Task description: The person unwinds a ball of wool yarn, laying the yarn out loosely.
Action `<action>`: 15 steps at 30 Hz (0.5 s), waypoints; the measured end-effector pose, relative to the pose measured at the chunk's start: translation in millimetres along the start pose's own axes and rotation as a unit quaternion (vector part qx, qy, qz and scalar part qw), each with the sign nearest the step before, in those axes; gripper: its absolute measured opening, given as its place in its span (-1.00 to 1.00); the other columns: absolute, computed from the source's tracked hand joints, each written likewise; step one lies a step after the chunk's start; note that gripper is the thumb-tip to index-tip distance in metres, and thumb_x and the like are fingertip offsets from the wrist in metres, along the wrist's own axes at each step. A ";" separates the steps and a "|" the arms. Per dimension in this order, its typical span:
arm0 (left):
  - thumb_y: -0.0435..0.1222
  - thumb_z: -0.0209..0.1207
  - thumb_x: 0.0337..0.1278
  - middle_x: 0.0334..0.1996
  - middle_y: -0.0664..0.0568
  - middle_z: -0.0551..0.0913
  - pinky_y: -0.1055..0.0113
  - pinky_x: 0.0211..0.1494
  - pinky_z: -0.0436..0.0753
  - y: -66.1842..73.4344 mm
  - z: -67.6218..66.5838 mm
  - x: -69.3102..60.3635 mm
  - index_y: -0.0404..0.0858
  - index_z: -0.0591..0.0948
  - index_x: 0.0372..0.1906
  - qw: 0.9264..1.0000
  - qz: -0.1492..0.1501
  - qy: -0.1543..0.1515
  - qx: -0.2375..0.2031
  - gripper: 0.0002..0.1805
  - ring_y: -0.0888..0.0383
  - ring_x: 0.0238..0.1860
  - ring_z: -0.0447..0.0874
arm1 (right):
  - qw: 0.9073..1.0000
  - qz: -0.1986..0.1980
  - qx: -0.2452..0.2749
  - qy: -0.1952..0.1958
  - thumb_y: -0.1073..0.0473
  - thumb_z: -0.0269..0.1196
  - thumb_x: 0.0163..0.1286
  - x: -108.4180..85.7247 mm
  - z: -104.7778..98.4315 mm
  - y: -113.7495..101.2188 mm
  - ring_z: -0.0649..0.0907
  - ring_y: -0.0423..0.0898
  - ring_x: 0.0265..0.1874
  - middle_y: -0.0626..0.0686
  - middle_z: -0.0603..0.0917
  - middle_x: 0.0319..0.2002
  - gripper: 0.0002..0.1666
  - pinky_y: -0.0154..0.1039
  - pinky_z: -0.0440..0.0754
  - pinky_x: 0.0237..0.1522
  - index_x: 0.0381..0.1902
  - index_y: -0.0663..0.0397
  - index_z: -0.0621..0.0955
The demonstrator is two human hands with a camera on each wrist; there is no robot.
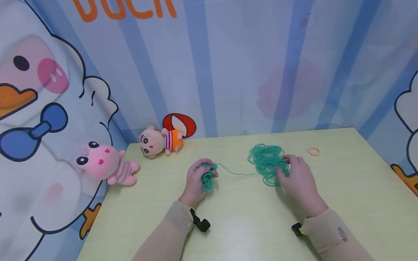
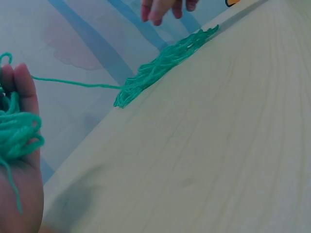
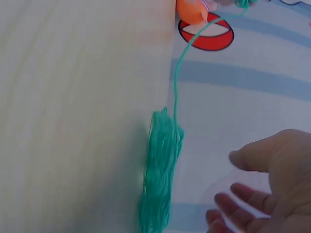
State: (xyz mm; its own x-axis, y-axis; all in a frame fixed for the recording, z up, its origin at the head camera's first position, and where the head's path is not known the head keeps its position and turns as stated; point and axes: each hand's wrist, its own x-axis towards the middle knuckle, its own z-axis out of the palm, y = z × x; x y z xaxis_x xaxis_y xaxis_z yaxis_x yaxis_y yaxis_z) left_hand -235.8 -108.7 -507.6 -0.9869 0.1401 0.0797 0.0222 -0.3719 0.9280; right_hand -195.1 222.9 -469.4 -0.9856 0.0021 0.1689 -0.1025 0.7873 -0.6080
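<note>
A small looped bundle of green yarn (image 1: 207, 181) is gripped in my left hand (image 1: 194, 183), with a short loose end hanging down in the left wrist view. From it a single strand (image 1: 236, 174) runs to a larger loose heap of green yarn (image 1: 267, 163) lying on the table. My right hand (image 1: 300, 183) is over the right side of that heap. Both wrist views show a gap between its fingers (image 3: 252, 155) and the yarn. Thumb and fingers are spread apart, with nothing between them.
A pink plush toy (image 1: 107, 163) lies at the table's left edge. Behind it, a plush in an orange striped outfit (image 1: 163, 141) lies near the back edge. An orange ring (image 1: 314, 151) is on the pale table (image 1: 241, 224) at the back right. A printed curtain (image 1: 235, 72) hangs behind.
</note>
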 end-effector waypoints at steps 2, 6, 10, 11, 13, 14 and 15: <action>-0.34 0.00 0.45 -0.26 0.08 0.73 0.36 -0.05 0.82 0.8 -1.4 -0.1 -0.17 0.66 -0.11 1.000 -0.003 -0.006 0.005 -0.79 0.17 -0.34 0.75 | 0.998 -0.056 0.028 0.016 0.08 0.27 0.64 0.9 11.9 -18.8 0.70 0.30 0.10 0.36 0.66 0.28 -0.43 0.26 0.71 0.13 0.43 0.31 0.55; -0.35 0.01 0.46 -0.28 0.09 0.73 0.37 -0.07 0.82 1.7 -1.0 -2.2 -0.15 0.69 -0.12 1.000 -0.004 -0.023 -0.002 -0.78 0.18 -0.36 0.75 | 0.989 -0.123 0.082 -0.024 0.10 0.29 0.67 3.0 38.9 -50.6 0.76 -0.02 -0.08 0.18 0.74 0.30 -0.51 -0.07 0.78 -0.03 0.44 0.14 0.62; -0.36 0.04 0.49 -0.29 0.11 0.76 0.37 -0.07 0.83 2.0 0.0 -4.4 -0.14 0.73 -0.07 0.999 -0.002 -0.044 -0.009 -0.75 0.19 -0.36 0.77 | 0.983 -0.125 0.097 -0.088 0.03 0.26 0.70 7.2 62.4 -75.4 0.74 -0.17 -0.15 0.08 0.74 0.37 -0.43 -0.26 0.73 -0.15 0.55 0.05 0.55; -0.36 0.05 0.50 -0.27 0.10 0.77 0.36 -0.06 0.84 2.0 0.0 -4.4 -0.16 0.74 -0.04 0.999 0.000 -0.048 -0.007 -0.75 0.19 -0.36 0.78 | 0.982 -0.125 0.095 -0.101 0.03 0.25 0.71 8.6 67.1 -80.6 0.73 -0.18 -0.16 0.08 0.74 0.37 -0.40 -0.27 0.72 -0.18 0.58 0.06 0.52; -0.35 0.07 0.52 -0.23 0.10 0.81 0.35 -0.05 0.84 2.1 -0.1 -4.0 -0.26 0.74 0.04 0.999 0.005 -0.052 0.000 -0.75 0.18 -0.35 0.80 | 0.981 -0.124 0.090 -0.117 0.02 0.24 0.71 11.8 74.5 -89.7 0.74 -0.18 -0.17 0.09 0.76 0.34 -0.37 -0.26 0.72 -0.19 0.61 0.09 0.48; -0.35 0.08 0.53 -0.21 0.10 0.82 0.35 -0.05 0.85 2.2 0.0 -3.6 -0.33 0.73 0.08 0.999 0.008 -0.053 0.005 -0.73 0.18 -0.34 0.81 | 0.982 -0.120 0.087 -0.120 0.03 0.24 0.71 13.3 77.3 -93.4 0.74 -0.18 -0.17 0.09 0.79 0.29 -0.38 -0.24 0.73 -0.18 0.60 0.10 0.49; -0.33 0.09 0.55 -0.18 0.10 0.83 0.35 -0.04 0.85 2.5 -0.1 -3.1 -0.42 0.70 0.13 0.998 0.010 -0.054 0.014 -0.69 0.19 -0.33 0.81 | 0.982 -0.117 0.085 -0.119 0.05 0.24 0.71 14.5 79.6 -96.4 0.74 -0.17 -0.17 0.09 0.82 0.23 -0.41 -0.22 0.73 -0.17 0.57 0.11 0.52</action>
State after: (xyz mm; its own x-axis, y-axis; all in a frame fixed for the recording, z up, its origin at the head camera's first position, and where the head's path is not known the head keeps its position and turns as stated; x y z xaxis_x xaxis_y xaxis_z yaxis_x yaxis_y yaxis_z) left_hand -232.7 -110.1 -505.6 -0.9635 0.2306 0.1359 0.0480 -0.3509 0.9352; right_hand -210.2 98.0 -470.1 -0.9338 -0.3265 0.1462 -0.3313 0.6351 -0.6978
